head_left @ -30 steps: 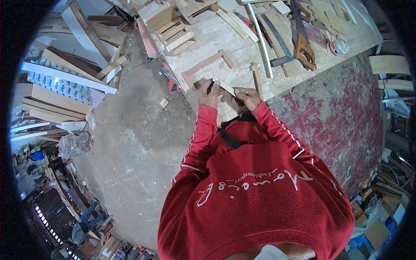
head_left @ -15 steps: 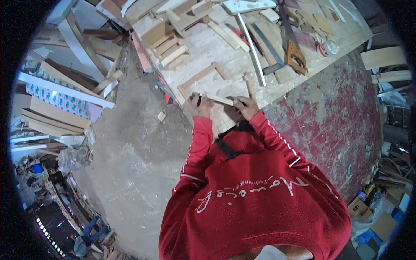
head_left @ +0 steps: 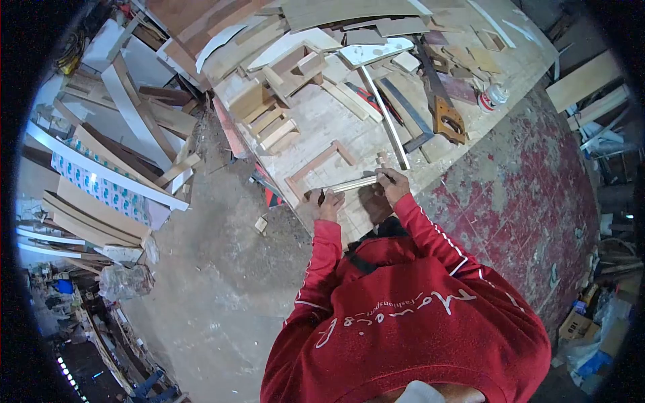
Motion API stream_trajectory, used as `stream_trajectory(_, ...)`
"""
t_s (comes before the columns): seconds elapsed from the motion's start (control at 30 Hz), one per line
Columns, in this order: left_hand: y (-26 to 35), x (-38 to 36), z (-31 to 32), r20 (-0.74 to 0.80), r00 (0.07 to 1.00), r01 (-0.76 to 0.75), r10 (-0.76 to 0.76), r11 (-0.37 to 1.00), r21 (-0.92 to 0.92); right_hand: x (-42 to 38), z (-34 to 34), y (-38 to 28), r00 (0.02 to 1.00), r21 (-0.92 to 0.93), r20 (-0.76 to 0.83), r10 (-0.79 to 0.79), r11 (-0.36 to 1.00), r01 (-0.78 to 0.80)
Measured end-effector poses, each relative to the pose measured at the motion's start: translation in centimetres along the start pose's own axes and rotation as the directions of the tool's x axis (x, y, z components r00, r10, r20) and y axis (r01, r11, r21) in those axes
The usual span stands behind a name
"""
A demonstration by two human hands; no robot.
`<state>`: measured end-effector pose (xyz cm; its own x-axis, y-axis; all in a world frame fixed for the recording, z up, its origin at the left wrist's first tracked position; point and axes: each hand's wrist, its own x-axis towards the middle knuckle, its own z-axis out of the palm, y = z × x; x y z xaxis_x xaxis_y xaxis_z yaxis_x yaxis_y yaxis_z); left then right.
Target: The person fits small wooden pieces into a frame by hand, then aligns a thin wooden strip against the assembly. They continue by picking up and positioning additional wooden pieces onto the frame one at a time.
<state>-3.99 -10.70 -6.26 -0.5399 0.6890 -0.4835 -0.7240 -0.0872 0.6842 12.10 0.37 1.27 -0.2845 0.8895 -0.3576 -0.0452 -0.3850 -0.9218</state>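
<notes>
My left hand (head_left: 327,203) is closed on the left end of a thin pale wooden strip (head_left: 356,184), at the near edge of the workbench. At the strip's other end, my right hand (head_left: 393,187) has its fingers wrapped round it. Something dark shows between the left fingers, too small to name. Just beyond the strip lies a reddish angled wooden frame piece (head_left: 321,163), flat on the bench. The tip of a short wooden piece (head_left: 381,158) sticks out past my right hand, which hides the rest.
The workbench (head_left: 316,131) carries small wooden box pieces (head_left: 273,127), a long white-edged strip (head_left: 385,115), a dark try square (head_left: 411,114), a handsaw (head_left: 448,121) and a clear jar (head_left: 494,98). Boards lean at the left (head_left: 134,107). A wood offcut (head_left: 261,224) lies on the floor.
My view has tilted, so the bench and hands appear lower and more of the far bench shows. Both hands stay on the strip, which now slopes up toward the right.
</notes>
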Motion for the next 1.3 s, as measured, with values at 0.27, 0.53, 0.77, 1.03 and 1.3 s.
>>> stream_trajectory(0.27, 1.5, -1.8, 2.8, -0.045, 0.999, -0.029, 0.029, 1.000, -0.006, 0.2, -1.4, -0.3, 0.991, -0.345, 0.082, -0.105, 0.930, 0.127)
stream_trajectory(0.53, -0.4, -1.0, 1.7, -0.005, 1.000, 0.023, -0.023, 0.999, -0.036, 0.7, -1.5, -0.2, 0.968, -0.376, 0.106, -0.227, 0.892, 0.250)
stream_trajectory(0.77, 0.4, -2.9, 4.4, -0.027, 0.998, 0.055, -0.054, 0.998, 0.010, -1.0, -1.3, -2.5, 0.995, -0.200, -0.024, -0.099, 0.976, 0.092)
stream_trajectory(1.03, -2.4, -1.5, 5.3, 0.052, 0.995, 0.093, -0.084, 0.973, -0.210, -0.5, -4.6, -2.7, 0.981, -0.222, -0.109, -0.158, 0.966, 0.131)
stream_trajectory(1.3, -0.6, -1.1, 6.0, 0.059, 0.987, 0.154, -0.148, 0.982, -0.107, 1.0, -4.4, -2.9, 0.990, -0.163, -0.080, -0.112, 0.982, 0.098)
